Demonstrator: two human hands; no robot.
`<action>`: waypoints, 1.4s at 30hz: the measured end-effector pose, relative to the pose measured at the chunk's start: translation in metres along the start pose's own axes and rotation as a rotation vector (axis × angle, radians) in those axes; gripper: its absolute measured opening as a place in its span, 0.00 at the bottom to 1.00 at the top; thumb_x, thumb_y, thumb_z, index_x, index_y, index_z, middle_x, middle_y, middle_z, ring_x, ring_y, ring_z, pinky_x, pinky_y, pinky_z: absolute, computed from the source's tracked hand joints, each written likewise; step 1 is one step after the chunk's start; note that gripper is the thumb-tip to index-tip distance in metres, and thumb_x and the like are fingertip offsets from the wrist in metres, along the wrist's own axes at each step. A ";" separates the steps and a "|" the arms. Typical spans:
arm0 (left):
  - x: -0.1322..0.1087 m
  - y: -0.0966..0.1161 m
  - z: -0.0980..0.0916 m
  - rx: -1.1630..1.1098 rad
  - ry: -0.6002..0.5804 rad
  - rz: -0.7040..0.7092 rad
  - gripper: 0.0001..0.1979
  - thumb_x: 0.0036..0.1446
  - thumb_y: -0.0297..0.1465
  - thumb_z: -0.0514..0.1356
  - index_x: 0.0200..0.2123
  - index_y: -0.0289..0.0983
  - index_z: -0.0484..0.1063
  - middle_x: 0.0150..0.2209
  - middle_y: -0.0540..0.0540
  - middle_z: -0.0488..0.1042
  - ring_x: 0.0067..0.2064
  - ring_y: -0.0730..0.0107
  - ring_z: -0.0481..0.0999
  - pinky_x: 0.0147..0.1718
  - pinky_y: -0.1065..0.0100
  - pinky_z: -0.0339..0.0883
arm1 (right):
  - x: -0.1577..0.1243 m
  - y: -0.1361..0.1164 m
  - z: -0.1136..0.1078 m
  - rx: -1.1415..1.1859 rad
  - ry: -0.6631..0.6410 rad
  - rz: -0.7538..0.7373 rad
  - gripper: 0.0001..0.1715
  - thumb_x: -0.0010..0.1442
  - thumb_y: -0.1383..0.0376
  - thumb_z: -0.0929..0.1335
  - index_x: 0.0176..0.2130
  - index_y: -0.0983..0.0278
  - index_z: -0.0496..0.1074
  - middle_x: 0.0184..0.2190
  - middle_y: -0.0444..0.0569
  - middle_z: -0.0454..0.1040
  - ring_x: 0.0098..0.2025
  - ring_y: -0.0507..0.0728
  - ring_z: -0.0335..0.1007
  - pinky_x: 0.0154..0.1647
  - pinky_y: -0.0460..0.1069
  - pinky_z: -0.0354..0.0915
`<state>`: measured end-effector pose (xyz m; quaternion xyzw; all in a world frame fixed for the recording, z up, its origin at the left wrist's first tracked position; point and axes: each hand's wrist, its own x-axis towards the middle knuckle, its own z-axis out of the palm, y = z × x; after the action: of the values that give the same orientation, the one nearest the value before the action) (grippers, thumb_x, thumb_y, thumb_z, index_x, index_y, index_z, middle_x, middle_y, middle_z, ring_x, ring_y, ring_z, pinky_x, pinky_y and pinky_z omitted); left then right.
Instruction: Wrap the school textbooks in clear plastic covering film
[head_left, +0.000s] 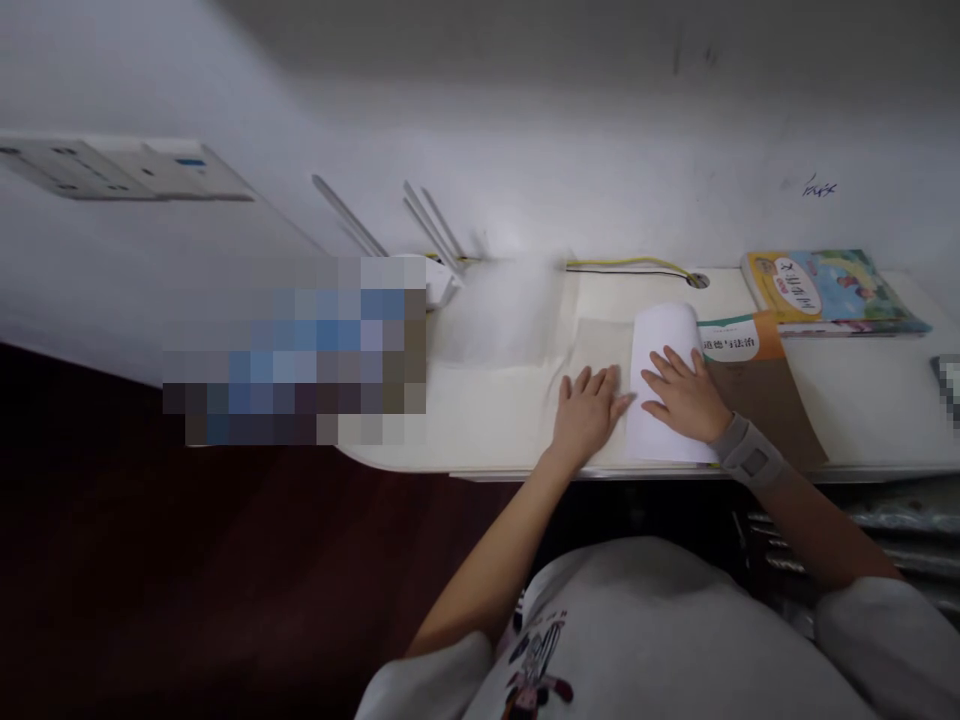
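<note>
My left hand (589, 418) lies with fingers spread on a thin, see-through sheet (598, 343) on the white tabletop. My right hand (686, 398), a grey band on its wrist, rests open on a curved white page (664, 325). That page lies over the left part of a textbook (769, 395), whose cover has an orange and teal top and a brownish lower area. The see-through sheet sits along the page's left side; whether it passes under the book cannot be told. Another translucent sheet (506, 320), blurred, lies farther left.
Colourful books (832, 290) are stacked at the back right. A white router (439, 280) with antennas stands at the back left, beside a pixelated area. A yellow cable (630, 262) runs along the wall to a cable hole (698, 281). The table's front edge (510, 474) is close to my body.
</note>
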<state>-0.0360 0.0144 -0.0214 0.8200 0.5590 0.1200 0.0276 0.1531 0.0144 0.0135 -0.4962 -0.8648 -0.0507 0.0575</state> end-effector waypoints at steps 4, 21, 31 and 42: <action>-0.001 0.000 0.000 -0.015 0.019 0.002 0.32 0.63 0.48 0.42 0.63 0.35 0.52 0.59 0.39 0.64 0.62 0.49 0.56 0.58 0.44 0.48 | 0.003 -0.015 0.002 0.008 0.018 -0.004 0.24 0.62 0.57 0.60 0.55 0.64 0.66 0.61 0.58 0.59 0.64 0.68 0.47 0.60 0.70 0.41; -0.002 0.000 0.005 -0.019 0.020 0.015 0.29 0.61 0.46 0.47 0.60 0.37 0.57 0.61 0.39 0.60 0.63 0.45 0.53 0.58 0.40 0.46 | 0.096 0.050 0.008 -0.030 0.035 0.325 0.33 0.53 0.52 0.68 0.53 0.69 0.64 0.52 0.64 0.65 0.55 0.70 0.56 0.56 0.68 0.45; -0.003 0.002 0.002 -0.006 -0.001 0.001 0.32 0.61 0.47 0.45 0.62 0.33 0.53 0.62 0.35 0.57 0.63 0.46 0.52 0.58 0.42 0.45 | 0.094 0.040 0.020 -0.067 0.093 0.315 0.24 0.53 0.54 0.68 0.45 0.68 0.70 0.50 0.60 0.65 0.51 0.67 0.57 0.54 0.66 0.47; -0.004 0.001 0.003 -0.025 0.019 -0.002 0.29 0.62 0.40 0.47 0.62 0.31 0.53 0.63 0.35 0.56 0.64 0.49 0.52 0.59 0.43 0.45 | 0.094 0.037 0.020 -0.050 0.006 0.294 0.25 0.54 0.54 0.66 0.47 0.68 0.69 0.50 0.61 0.65 0.52 0.68 0.57 0.54 0.64 0.48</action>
<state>-0.0356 0.0102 -0.0250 0.8179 0.5585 0.1346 0.0327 0.1369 0.1156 0.0086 -0.6188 -0.7810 -0.0649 0.0544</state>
